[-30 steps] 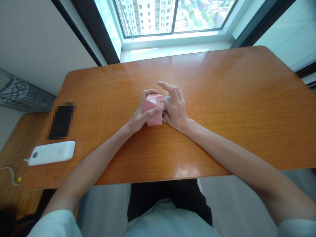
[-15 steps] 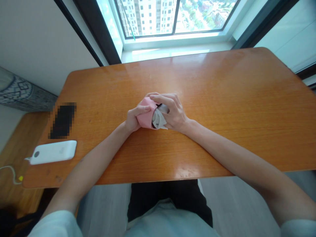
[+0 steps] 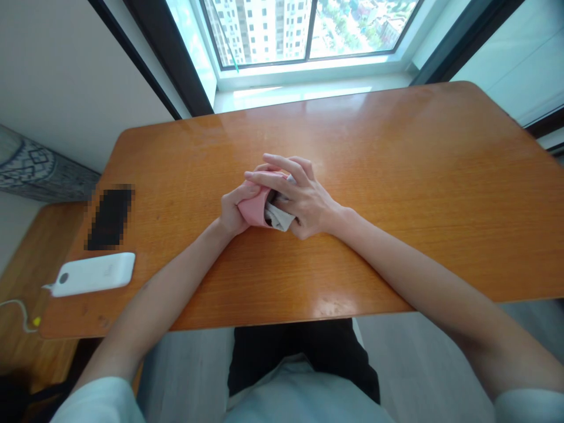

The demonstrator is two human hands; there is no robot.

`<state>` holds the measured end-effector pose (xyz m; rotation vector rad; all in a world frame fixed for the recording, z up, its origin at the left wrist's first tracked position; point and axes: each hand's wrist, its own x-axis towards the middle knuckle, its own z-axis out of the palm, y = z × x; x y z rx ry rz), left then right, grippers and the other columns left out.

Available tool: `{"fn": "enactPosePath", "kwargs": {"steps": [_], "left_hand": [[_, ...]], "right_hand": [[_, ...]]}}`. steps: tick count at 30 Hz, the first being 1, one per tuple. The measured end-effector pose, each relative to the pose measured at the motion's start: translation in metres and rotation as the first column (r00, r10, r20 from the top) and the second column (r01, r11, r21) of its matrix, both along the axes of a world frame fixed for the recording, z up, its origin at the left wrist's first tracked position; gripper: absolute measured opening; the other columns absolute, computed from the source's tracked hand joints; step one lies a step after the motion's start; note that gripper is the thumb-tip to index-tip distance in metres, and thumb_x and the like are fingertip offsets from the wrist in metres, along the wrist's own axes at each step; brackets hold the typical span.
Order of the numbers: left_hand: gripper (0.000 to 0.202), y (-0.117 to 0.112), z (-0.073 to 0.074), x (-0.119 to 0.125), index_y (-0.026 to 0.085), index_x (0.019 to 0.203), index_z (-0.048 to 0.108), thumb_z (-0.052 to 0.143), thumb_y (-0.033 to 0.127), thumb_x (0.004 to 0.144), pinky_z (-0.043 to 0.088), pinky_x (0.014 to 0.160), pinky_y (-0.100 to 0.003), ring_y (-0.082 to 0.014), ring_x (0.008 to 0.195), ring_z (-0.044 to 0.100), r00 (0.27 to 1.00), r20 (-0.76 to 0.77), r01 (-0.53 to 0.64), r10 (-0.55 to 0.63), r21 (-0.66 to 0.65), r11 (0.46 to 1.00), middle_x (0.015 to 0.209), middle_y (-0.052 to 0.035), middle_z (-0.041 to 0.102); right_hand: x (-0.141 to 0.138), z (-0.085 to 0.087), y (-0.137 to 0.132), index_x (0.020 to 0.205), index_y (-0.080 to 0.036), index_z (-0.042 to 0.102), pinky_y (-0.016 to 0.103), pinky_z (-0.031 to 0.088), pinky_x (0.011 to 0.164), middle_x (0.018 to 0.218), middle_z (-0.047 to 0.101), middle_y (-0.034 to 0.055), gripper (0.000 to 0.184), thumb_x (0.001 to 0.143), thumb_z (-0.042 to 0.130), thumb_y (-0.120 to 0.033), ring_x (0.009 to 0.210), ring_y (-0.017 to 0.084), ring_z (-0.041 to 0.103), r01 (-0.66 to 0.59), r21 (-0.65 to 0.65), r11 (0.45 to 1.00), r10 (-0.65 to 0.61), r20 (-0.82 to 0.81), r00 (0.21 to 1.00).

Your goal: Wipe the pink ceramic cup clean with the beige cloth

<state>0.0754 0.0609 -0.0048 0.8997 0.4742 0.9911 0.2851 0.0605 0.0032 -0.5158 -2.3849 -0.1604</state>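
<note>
The left hand is closed around the near left side of a pink pouch, its fingers curled over the pink surface; the right hand comes in from the right and grips from above, its long fingers laid across the far edge of the pouch and reaching toward the left hand. The two hands sit close together, nearly touching, with the pouch between them; a crumpled white cloth bulges from the pouch's open right side, just under the right palm; part of it is hidden by the fingers, and a dark gap shows between cloth and pink edge. The pouch is near the middle of the orange wooden tabletop, bent and squeezed rather than flat; whether it touches the wood beneath the hands, I cannot tell.

Well to the left on the tabletop lies a pixelated dark rectangular object, and just nearer to the person lies a white power bank, with a thin cable trailing off the left edge. Both forearms rest across the near part of the tabletop, pale sleeves showing at the near corners; black trousers show below the near edge; a large window stands beyond the far edge.
</note>
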Motion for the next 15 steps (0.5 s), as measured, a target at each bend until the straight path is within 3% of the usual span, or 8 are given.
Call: {"fn": "enactPosePath", "kwargs": {"steps": [3, 8, 12, 15], "left_hand": [[0.048, 0.003, 0.005, 0.001, 0.029, 0.123, 0.07, 0.078, 0.051, 0.082, 0.068, 0.096, -0.043, -0.0294, 0.114, 0.081, 1.0, -0.002, 0.018, -0.018, -0.012, 1.0, 0.12, -0.0038, 0.082], [0.053, 0.005, 0.008, 0.002, 0.023, 0.124, 0.071, 0.078, 0.057, 0.084, 0.067, 0.095, -0.044, -0.0297, 0.109, 0.08, 0.998, -0.03, -0.054, 0.055, 0.017, 0.998, 0.12, -0.0073, 0.083], [0.053, 0.004, 0.003, 0.003, 0.025, 0.129, 0.068, 0.076, 0.053, 0.085, 0.064, 0.095, -0.043, -0.0283, 0.11, 0.08, 0.999, -0.041, -0.034, 0.036, 0.059, 0.998, 0.122, -0.0057, 0.082], [0.059, 0.003, 0.0, 0.005, 0.025, 0.127, 0.068, 0.071, 0.064, 0.083, 0.063, 0.098, -0.048, -0.0337, 0.121, 0.076, 0.992, -0.127, 0.005, 0.011, 0.124, 0.992, 0.122, -0.0063, 0.081]], "right_hand": [[0.003, -0.001, 0.006, 0.104, -0.025, 0.077, 0.067, 0.033, 0.131, 0.175, 0.054, -0.0032, 0.015, 0.095, 0.067, -0.033, 0.169, 0.039, 0.037, 0.063, 0.002, 0.998, -0.062, -0.095, 0.994], [0.003, -0.004, 0.011, 0.111, -0.03, 0.076, 0.067, 0.043, 0.125, 0.16, 0.067, 0.001, 0.036, 0.106, 0.06, -0.062, 0.16, 0.039, 0.052, 0.18, -0.133, 0.975, -0.217, -0.369, 0.904], [-0.002, -0.012, 0.007, 0.109, -0.03, 0.075, 0.067, 0.049, 0.123, 0.153, 0.071, 0.0051, 0.048, 0.105, 0.055, -0.073, 0.155, 0.038, 0.058, 0.209, -0.164, 0.964, -0.258, -0.385, 0.886], [-0.006, -0.016, 0.0, 0.106, -0.03, 0.075, 0.066, 0.05, 0.125, 0.153, 0.072, 0.0048, 0.044, 0.107, 0.053, -0.068, 0.155, 0.035, 0.058, 0.15, -0.146, 0.978, -0.191, -0.331, 0.924]]}}
